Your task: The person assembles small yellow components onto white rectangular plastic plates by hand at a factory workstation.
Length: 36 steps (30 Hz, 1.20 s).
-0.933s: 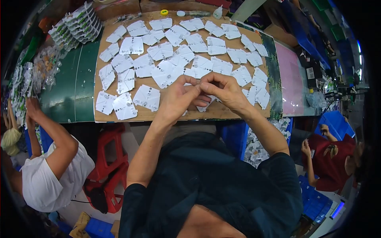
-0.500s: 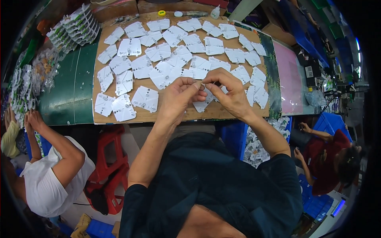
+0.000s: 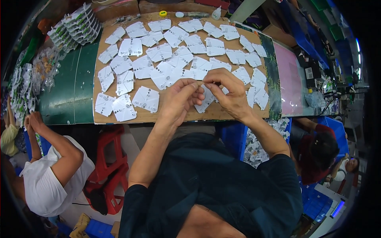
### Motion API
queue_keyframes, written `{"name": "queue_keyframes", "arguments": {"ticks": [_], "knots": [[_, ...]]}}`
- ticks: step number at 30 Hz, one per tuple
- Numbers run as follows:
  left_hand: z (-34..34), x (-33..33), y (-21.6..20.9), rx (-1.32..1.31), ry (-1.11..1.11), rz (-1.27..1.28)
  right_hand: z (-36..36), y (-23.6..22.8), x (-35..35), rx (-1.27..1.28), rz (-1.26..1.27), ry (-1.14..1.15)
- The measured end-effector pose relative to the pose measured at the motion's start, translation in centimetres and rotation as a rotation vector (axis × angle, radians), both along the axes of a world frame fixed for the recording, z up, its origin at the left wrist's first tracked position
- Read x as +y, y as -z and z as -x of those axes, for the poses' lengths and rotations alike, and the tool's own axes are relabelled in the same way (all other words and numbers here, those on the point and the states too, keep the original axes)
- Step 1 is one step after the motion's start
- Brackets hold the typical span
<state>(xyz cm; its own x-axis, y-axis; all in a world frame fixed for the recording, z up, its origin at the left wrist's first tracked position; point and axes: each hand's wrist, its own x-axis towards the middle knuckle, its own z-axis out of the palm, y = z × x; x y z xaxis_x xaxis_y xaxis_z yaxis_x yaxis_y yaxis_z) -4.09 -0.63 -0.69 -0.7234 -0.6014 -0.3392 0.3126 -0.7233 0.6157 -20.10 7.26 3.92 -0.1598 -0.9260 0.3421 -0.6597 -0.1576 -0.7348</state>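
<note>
My left hand [image 3: 182, 97] and my right hand [image 3: 229, 90] meet above the near part of a brown board [image 3: 166, 113]. The thumb and index finger of each are pinched together, tip close to tip. Whatever lies between them is too small to make out. Beneath and between the hands, a white plastic plate [image 3: 204, 101] lies partly covered. Many similar white plates are spread over the board, such as one [image 3: 146, 99] to the left of my left hand and another [image 3: 261, 98] to the right of my right hand. Small round bosses show on them.
Stacked white parts [image 3: 81, 25] stand on the green table [image 3: 67, 95] at left, beside bagged pieces. A small white bottle [image 3: 216, 13] and a yellow round item [image 3: 163, 13] sit at the back. A blue bin [image 3: 234, 139] holds parts. Co-workers sit left and right.
My fingers shift slightly while staying pinched, and my left fingers curl a little differently. At right, the co-worker in red has leaned forward, and another person shows behind. The plates stay put.
</note>
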Motion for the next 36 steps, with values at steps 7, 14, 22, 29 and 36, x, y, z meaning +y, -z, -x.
{"name": "queue_keyframes", "arguments": {"ticks": [7,14,22,29,36], "knots": [[-0.9,-0.9,-0.1,0.116,0.208,-0.151,0.6,-0.4,-0.3,-0.012,0.069,-0.165],[-0.8,-0.3,-0.5,0.01,0.175,-0.023,-0.3,-1.3,0.0,-0.222,-0.163,-0.101],[-0.9,-0.3,-0.9,0.035,0.02,-0.02,-0.2,-0.6,-0.7,0.09,-0.042,-0.042],[-2.1,-1.1,-0.4,0.215,0.1,-0.217,0.2,-3.1,-2.4,0.116,0.16,-0.219],[-3.9,-0.6,-1.6,0.185,0.135,-0.108,6.4,-0.8,-15.0,-0.001,-0.099,0.101]]}}
